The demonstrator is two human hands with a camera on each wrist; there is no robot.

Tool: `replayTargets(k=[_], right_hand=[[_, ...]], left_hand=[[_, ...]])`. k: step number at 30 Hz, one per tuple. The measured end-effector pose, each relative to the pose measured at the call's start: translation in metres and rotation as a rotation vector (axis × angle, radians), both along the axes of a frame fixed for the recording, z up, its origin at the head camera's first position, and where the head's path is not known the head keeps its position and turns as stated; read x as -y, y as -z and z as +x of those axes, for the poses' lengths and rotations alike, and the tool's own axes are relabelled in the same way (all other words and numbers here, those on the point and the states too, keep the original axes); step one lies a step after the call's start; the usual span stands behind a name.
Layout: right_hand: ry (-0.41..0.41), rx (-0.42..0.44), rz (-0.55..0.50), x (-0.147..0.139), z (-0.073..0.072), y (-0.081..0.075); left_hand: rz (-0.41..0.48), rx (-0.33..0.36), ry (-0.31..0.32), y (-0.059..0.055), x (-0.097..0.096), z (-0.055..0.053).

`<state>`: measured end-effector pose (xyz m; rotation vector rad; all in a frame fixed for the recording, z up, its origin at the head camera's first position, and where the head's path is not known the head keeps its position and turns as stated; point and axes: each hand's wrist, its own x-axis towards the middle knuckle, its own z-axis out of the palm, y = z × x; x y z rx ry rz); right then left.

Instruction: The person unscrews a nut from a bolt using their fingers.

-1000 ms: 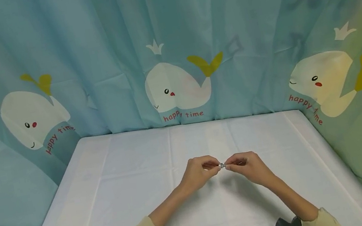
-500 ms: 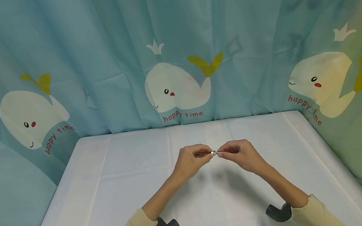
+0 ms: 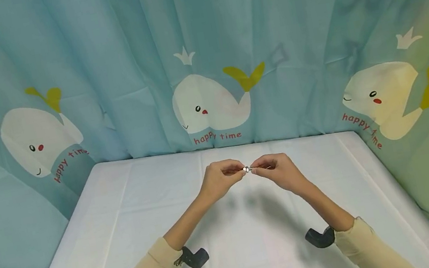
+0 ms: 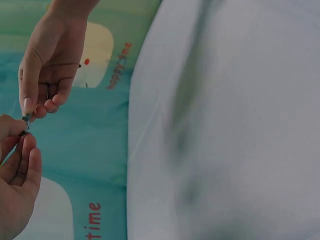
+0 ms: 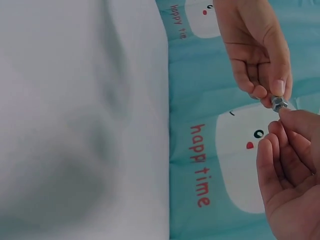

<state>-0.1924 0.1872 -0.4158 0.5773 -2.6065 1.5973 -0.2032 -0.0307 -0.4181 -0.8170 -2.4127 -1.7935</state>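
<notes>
A small silver bolt (image 3: 247, 169) with a hexagonal nut-like part is held above the table, between the fingertips of both hands. My left hand (image 3: 219, 180) pinches one end of it between thumb and fingers. From the other side, my right hand (image 3: 278, 171) pinches the thin shank. The right wrist view shows the hexagonal metal (image 5: 279, 103) bare between the two sets of fingertips; fingers cover both ends. In the left wrist view, little of the metal (image 4: 26, 120) shows between the left hand (image 4: 20, 175) and the right hand (image 4: 52, 65).
A white cloth-covered table (image 3: 156, 192) lies beneath the hands, with their shadows on it. Blue-green curtains (image 3: 134, 71) printed with whales hang behind and at the sides. Black curved mounts (image 3: 195, 258) stick out near both sleeve cuffs.
Both hands have moved together away from the body and slightly left, carrying the bolt between them. Each keeps its pinch.
</notes>
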Motion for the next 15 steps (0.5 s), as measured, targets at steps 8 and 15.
replayTargets(k=[8, 15], right_hand=[[-0.012, 0.032, -0.016, 0.005, -0.010, -0.011], [0.004, 0.044, -0.038, 0.007, -0.021, -0.014]], left_hand=[[0.024, 0.044, -0.027, -0.005, 0.005, -0.010], [0.010, 0.049, -0.044, -0.012, 0.005, -0.020]])
